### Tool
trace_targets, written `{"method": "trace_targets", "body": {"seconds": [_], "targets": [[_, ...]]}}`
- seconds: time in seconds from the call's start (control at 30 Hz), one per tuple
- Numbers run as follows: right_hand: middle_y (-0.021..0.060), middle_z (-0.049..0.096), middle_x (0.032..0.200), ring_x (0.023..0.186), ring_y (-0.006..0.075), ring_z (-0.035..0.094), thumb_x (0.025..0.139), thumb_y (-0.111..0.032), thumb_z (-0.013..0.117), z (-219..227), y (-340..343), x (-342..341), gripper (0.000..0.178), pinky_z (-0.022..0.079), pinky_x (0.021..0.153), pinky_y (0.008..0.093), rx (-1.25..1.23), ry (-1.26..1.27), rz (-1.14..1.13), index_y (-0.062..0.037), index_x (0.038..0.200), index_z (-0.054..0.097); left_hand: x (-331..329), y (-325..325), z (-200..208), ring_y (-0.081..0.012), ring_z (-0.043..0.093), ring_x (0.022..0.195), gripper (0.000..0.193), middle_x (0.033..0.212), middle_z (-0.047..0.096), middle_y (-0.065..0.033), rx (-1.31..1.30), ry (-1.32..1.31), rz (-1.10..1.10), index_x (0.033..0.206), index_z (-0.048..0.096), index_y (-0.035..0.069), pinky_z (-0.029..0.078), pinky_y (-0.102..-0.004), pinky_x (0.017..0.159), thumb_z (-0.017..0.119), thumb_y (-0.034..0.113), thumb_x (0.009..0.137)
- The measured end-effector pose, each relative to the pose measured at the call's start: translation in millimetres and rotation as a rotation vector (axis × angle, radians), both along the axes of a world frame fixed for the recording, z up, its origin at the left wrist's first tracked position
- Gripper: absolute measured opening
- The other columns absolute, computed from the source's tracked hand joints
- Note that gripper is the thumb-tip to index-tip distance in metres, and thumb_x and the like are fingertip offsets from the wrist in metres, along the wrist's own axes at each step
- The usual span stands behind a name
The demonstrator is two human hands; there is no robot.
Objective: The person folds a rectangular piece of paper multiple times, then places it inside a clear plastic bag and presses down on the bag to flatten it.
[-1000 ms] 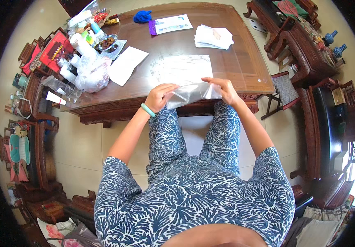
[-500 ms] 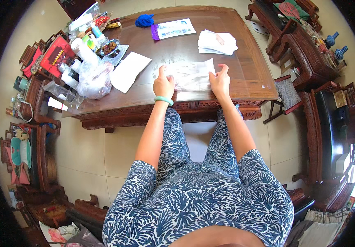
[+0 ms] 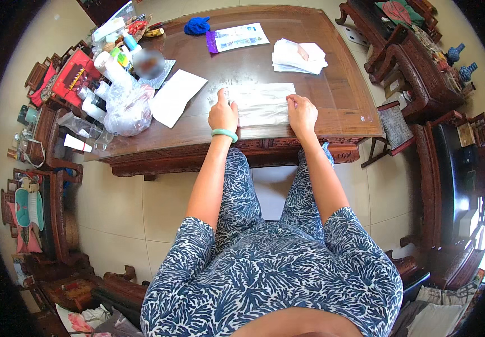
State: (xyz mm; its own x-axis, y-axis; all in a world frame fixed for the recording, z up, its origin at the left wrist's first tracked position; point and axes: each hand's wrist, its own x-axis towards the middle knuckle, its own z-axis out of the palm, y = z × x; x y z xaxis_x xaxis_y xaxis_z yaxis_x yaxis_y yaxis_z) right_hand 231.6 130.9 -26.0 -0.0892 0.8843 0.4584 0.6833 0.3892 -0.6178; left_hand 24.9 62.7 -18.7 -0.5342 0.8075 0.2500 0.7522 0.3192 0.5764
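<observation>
On the brown table [image 3: 335, 92], the clear plastic [image 3: 262, 112] lies spread out, though creases remain, between the left hand [image 3: 223, 116] and right hand [image 3: 303, 116]. Left thumb and fingers stand apart at one edge; right fingertips touch the other, whether pinching I cannot tell.

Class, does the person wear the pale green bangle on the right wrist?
No, the pale green bangle circles the wrist of the left hand.
</observation>
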Motion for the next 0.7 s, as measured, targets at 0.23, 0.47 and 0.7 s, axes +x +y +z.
{"method": "trace_targets", "body": {"seconds": [0.23,0.47,0.7], "targets": [[0.0123,0.067,0.088,0.080,0.0307,0.064,0.084,-0.023,0.060,8,-7,-3,0.021,0.050,0.074,0.0403,-0.054,-0.014,-0.073,-0.0093,0.098,0.067,3,-7,2,-0.0337,0.065,0.064,0.043,0.067,0.065,-0.0128,0.039,0.103,-0.006,0.124,0.047,0.018,0.050,-0.0451,0.060,0.062,0.021,0.084],[0.0143,0.067,0.088,0.082,0.0315,0.064,0.084,-0.022,0.058,8,-7,0,0.023,0.049,0.075,0.0408,-0.102,-0.009,-0.125,-0.0090,0.101,0.065,3,-8,0,-0.0320,0.065,0.067,0.045,0.072,0.067,-0.0090,0.110,0.093,-0.051,0.126,0.049,0.020,0.050,-0.0432,0.059,0.063,0.020,0.084],[0.0147,0.067,0.087,0.081,0.0318,0.064,0.082,-0.017,0.055,3,-3,0,0.021,0.049,0.074,0.0416,-0.082,-0.010,-0.131,-0.0089,0.097,0.067,11,-7,7,-0.0319,0.066,0.073,0.037,0.081,0.069,-0.0106,0.054,0.152,0.001,0.121,0.057,0.021,0.051,-0.0437,0.063,0.063,0.022,0.085]]}}
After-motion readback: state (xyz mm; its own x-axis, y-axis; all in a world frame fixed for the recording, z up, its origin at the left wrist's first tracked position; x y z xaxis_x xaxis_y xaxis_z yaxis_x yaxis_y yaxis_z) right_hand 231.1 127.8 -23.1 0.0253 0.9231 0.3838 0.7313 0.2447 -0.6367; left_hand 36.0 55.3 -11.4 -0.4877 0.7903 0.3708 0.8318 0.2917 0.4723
